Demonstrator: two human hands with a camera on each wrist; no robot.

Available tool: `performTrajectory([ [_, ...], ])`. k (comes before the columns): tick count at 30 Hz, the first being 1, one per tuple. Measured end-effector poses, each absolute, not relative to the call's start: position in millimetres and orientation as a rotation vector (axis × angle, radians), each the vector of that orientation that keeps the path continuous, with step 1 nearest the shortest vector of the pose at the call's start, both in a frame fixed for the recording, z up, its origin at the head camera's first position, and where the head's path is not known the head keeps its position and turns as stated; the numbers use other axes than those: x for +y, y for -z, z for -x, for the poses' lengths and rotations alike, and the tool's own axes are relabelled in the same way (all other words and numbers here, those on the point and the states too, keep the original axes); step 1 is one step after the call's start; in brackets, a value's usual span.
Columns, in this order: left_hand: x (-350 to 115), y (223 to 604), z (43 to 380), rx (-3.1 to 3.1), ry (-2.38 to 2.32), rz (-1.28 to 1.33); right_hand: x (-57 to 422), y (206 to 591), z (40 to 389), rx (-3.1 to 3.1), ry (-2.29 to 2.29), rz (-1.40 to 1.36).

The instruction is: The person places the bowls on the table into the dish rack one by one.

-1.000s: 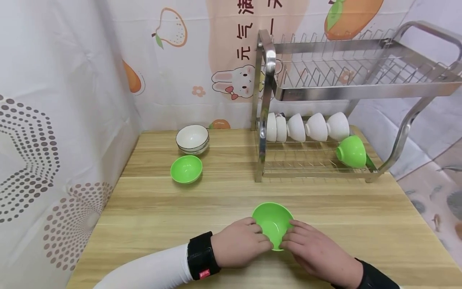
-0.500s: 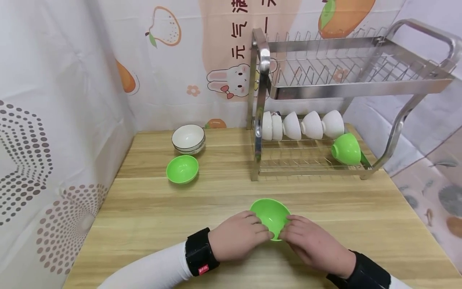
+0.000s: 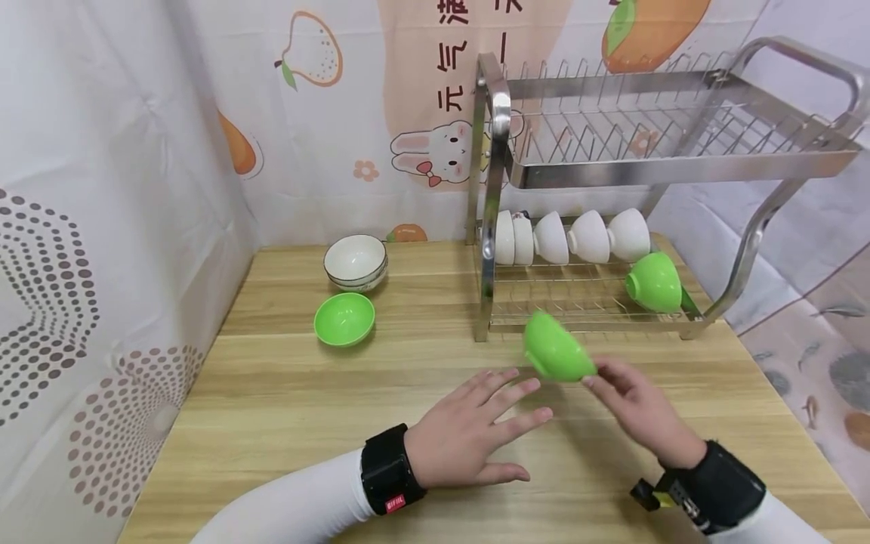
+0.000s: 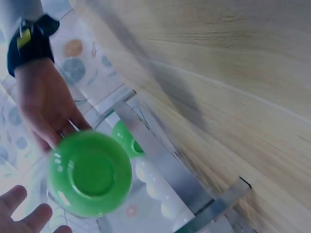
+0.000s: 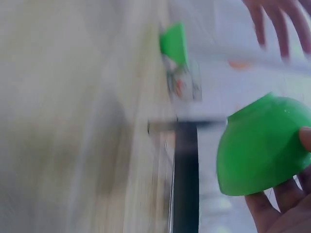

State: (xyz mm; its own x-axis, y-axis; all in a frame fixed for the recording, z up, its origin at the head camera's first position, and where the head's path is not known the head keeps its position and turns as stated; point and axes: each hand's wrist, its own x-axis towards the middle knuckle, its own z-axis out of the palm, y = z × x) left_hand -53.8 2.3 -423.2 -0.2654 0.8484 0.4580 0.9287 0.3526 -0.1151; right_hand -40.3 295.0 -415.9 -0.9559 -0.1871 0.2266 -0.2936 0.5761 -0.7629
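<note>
A green bowl (image 3: 556, 349) is held tilted on its side above the table, its foot facing left and down in the head view. My right hand (image 3: 642, 412) pinches its rim, thumb on one side and fingers on the other; the right wrist view shows the thumb and fingers on the bowl (image 5: 265, 145). My left hand (image 3: 476, 434) is spread with straight fingers, just left of the bowl and holding nothing. In the left wrist view the bowl's round base (image 4: 92, 177) faces the camera.
A steel two-tier dish rack (image 3: 673, 170) stands at the back right. Its lower tier holds several white bowls (image 3: 590, 236) and a green bowl (image 3: 655, 282) on edge. At the back left sit stacked white bowls (image 3: 356, 261), with another green bowl (image 3: 344, 319) in front.
The green bowl was upright between both hands near the front; now it is raised, tipped and farther forward in the right hand. My left hand has let go and spread its fingers.
</note>
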Motion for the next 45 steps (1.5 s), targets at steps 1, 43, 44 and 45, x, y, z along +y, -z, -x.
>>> performTrajectory([
  [1,4.5,423.0,54.4,-2.176,0.24,1.555,302.8,415.3,47.0,-2.646,-1.423,-0.352],
  [43,38.0,435.4,52.1,-2.292,0.182,1.731,390.8,439.2,151.8,-2.806,-1.067,0.132],
  [44,37.5,435.8,51.9,-2.297,0.181,1.729,391.0,440.2,151.6,-2.808,-1.055,0.131],
  [45,36.8,435.8,51.6,-2.304,0.186,1.727,391.2,441.0,151.4,-2.812,-1.05,0.131],
])
